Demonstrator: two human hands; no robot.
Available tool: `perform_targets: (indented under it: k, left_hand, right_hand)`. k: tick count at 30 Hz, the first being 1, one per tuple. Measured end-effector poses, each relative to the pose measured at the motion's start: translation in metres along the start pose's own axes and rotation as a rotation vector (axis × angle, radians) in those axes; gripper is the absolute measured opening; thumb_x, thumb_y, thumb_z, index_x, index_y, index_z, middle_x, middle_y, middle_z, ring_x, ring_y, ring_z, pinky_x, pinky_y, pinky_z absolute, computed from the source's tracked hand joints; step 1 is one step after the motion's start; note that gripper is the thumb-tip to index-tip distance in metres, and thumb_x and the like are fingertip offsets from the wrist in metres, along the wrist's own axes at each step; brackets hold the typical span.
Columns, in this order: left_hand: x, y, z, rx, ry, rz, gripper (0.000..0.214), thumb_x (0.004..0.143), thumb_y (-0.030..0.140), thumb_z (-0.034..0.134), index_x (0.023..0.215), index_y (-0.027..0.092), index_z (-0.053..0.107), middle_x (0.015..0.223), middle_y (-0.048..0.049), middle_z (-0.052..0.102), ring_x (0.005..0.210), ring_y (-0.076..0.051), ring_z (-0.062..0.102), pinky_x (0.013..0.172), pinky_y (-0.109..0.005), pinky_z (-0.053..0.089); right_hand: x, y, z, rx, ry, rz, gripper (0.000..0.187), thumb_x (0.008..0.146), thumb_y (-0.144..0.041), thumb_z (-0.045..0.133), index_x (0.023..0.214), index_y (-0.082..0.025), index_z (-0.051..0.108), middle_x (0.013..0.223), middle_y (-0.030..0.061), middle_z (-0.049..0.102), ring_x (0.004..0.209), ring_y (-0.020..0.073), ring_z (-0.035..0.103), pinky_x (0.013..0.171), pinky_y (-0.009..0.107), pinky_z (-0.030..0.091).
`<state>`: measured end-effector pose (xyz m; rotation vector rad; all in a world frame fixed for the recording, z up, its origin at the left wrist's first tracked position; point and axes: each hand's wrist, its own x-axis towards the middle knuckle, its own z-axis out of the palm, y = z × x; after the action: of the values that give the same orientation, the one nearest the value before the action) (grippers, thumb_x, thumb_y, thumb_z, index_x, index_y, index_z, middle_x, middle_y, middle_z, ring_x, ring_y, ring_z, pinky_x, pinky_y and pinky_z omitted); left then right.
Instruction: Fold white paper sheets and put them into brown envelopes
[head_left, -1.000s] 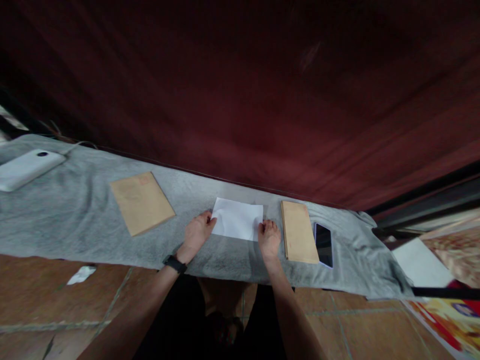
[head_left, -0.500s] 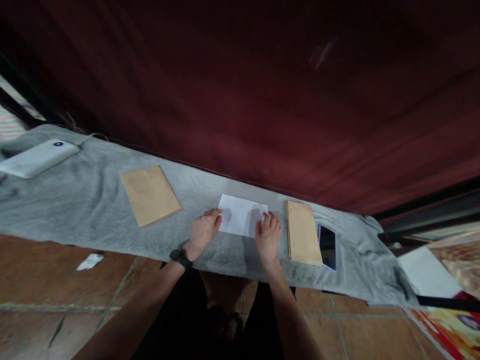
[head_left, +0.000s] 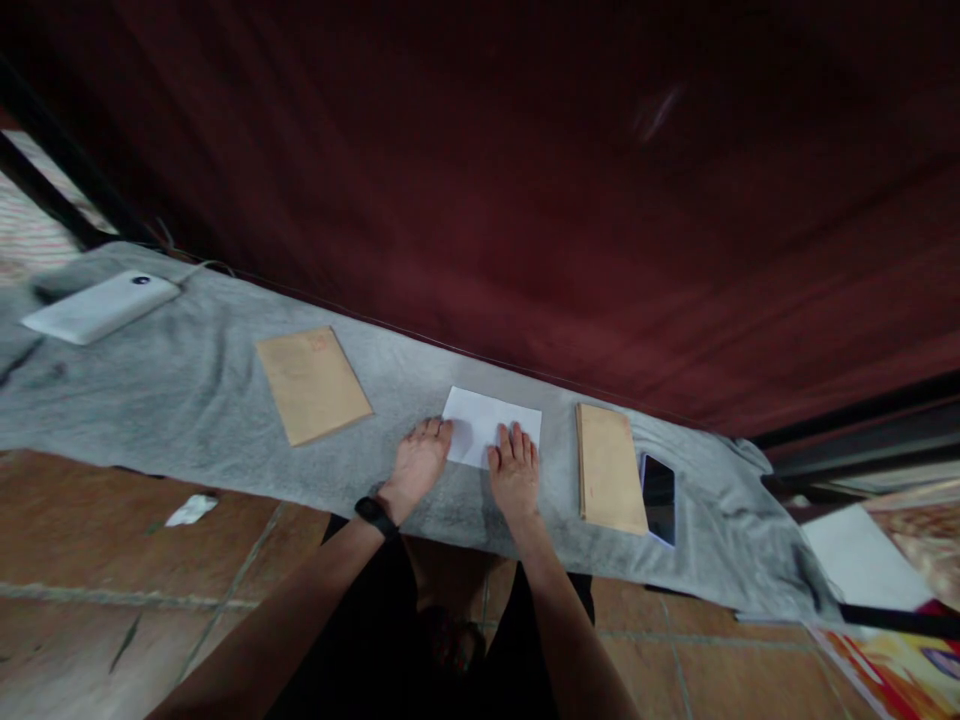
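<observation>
A white sheet of paper (head_left: 480,420) lies flat on the grey cloth in front of me. My left hand (head_left: 422,458), with a dark band on its wrist, rests at the paper's left edge, fingers stretched out and the fingertips touching it. Over the lower right part of the sheet, my right hand (head_left: 515,472) lies flat with its fingers spread. It covers some of the paper's near edge. Neither hand grips anything. To the left lies a brown envelope (head_left: 315,385), and to the right a stack of brown envelopes (head_left: 611,470).
A phone (head_left: 658,500) with a dark screen lies beside the envelope stack. A white device (head_left: 101,308) with a cable sits at the far left. The grey cloth (head_left: 217,400) runs along a dark red panel (head_left: 480,200). A white scrap (head_left: 191,510) is on the tiled floor.
My right hand has moved left from the paper's right edge onto the sheet and flattened. My left hand's fingers have straightened at the left edge. The view has shifted slightly.
</observation>
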<state>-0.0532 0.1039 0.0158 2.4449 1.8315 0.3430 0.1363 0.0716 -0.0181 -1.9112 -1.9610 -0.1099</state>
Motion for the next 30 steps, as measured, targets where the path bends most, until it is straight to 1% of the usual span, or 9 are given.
perform_targets:
  k: [4,9,11,14,17,20,23,28,30]
  left_hand:
    - [-0.001,0.0,0.0,0.012,0.011,0.016,0.036,0.098,0.013,0.034,0.124,0.014,0.059,0.108,-0.0147,0.065,0.102,-0.029,0.06,0.079,-0.038,0.048]
    - [-0.002,0.0,0.003,0.028,0.066,0.051,0.036,0.095,0.009,0.034,0.121,0.014,0.059,0.107,-0.0143,0.064,0.101,-0.029,0.057,0.083,-0.038,0.046]
    - [-0.001,0.0,0.004,0.02,0.08,0.074,0.038,0.094,0.008,0.033,0.12,0.014,0.059,0.112,-0.0159,0.063,0.105,-0.03,0.057,0.088,-0.041,0.045]
    - [0.0,0.001,0.004,0.015,0.099,0.126,0.041,0.093,0.006,0.032,0.122,0.016,0.059,0.128,-0.0175,0.06,0.116,-0.032,0.054,0.098,-0.046,0.042]
    - [0.001,-0.001,0.005,0.029,0.103,0.193,0.043,0.093,0.006,0.033,0.126,0.018,0.058,0.14,-0.0153,0.056,0.131,-0.031,0.049,0.106,-0.046,0.039]
    - [0.002,0.0,0.009,0.002,0.108,0.234,0.042,0.094,0.007,0.034,0.127,0.015,0.058,0.146,-0.0145,0.053,0.14,-0.028,0.044,0.114,-0.045,0.036]
    - [0.006,0.01,0.015,-0.057,0.121,0.269,0.042,0.096,0.011,0.034,0.131,0.013,0.056,0.151,-0.015,0.05,0.144,-0.026,0.04,0.118,-0.045,0.033]
    - [0.022,0.046,0.025,-0.127,0.09,0.332,0.047,0.101,0.027,0.035,0.143,0.011,0.05,0.155,-0.0155,0.045,0.147,-0.025,0.035,0.122,-0.044,0.027]
    - [0.029,0.057,0.03,-0.12,0.071,0.324,0.049,0.101,0.03,0.035,0.144,0.013,0.051,0.156,-0.0134,0.045,0.148,-0.026,0.034,0.123,-0.046,0.025]
  right_hand:
    - [-0.005,0.002,-0.001,-0.019,0.007,0.041,0.051,0.105,-0.036,0.04,0.152,-0.017,0.042,0.158,0.0181,0.038,0.143,0.0329,0.04,0.115,0.054,0.032]
    - [-0.009,0.004,-0.003,-0.036,0.009,0.064,0.052,0.104,-0.035,0.042,0.152,-0.015,0.041,0.159,0.0215,0.034,0.144,0.0351,0.038,0.114,0.056,0.032]
    - [-0.01,0.003,-0.004,-0.03,0.014,0.062,0.052,0.104,-0.035,0.041,0.153,-0.014,0.041,0.159,0.0219,0.034,0.145,0.0353,0.037,0.114,0.057,0.032]
    - [-0.01,0.002,-0.005,-0.028,0.01,0.063,0.052,0.104,-0.034,0.041,0.153,-0.014,0.04,0.159,0.0216,0.034,0.145,0.0341,0.036,0.115,0.057,0.031]
    - [-0.01,0.001,-0.006,-0.039,0.01,0.068,0.052,0.104,-0.034,0.041,0.152,-0.014,0.041,0.159,0.0208,0.036,0.145,0.0336,0.037,0.115,0.055,0.031]
    - [-0.009,0.0,-0.006,-0.038,0.028,0.071,0.052,0.104,-0.034,0.04,0.152,-0.015,0.041,0.159,0.0191,0.036,0.145,0.0334,0.038,0.115,0.055,0.031]
    - [-0.009,-0.001,-0.007,-0.045,0.028,0.078,0.052,0.104,-0.034,0.04,0.152,-0.016,0.041,0.16,0.0184,0.035,0.145,0.0332,0.037,0.115,0.053,0.03]
    - [-0.008,-0.002,-0.007,-0.06,-0.001,0.095,0.053,0.104,-0.032,0.039,0.154,-0.019,0.038,0.161,0.0161,0.033,0.146,0.0325,0.035,0.116,0.053,0.029]
    - [-0.007,-0.002,-0.007,-0.063,-0.026,0.099,0.052,0.103,-0.028,0.038,0.155,-0.019,0.037,0.162,0.0157,0.032,0.147,0.0321,0.035,0.116,0.054,0.029]
